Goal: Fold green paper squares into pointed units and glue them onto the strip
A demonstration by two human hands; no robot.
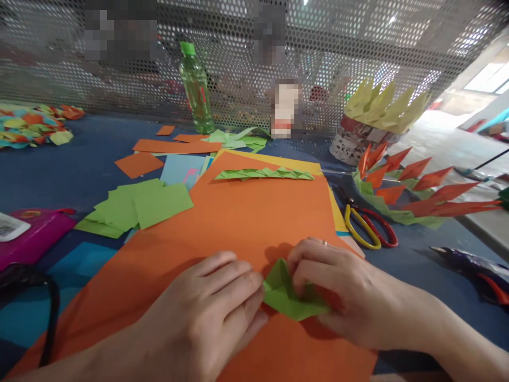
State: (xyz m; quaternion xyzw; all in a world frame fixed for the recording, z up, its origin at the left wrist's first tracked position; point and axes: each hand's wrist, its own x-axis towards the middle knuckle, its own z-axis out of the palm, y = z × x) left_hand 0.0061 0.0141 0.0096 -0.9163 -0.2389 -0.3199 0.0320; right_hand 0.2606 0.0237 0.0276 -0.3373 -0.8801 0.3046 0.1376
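Note:
A small green paper [292, 297], partly folded, lies on the large orange sheet [270, 212] between my two hands. My right hand [334, 281] pinches its right side, the thumb below and the fingers bent over the top. Beside its left corner, my left hand [222, 302] has its fingers pressed together, with the fingertips at the paper's edge; whether they grip it is hard to see. Farther up on the orange sheet rests a folded green paper strip [264, 174] with a zigzag pattern. A stack of green paper squares [139, 204] lies to the left.
Scissors [369, 225] with yellow and red handles lie right of the sheet, near a dark pen-like tool [473, 265]. Orange paper spikes [417, 180] and a yellow-spiked crown [377, 114] stand behind. A green bottle [196, 87] is at the mesh divider; a magenta case [37, 233] is left.

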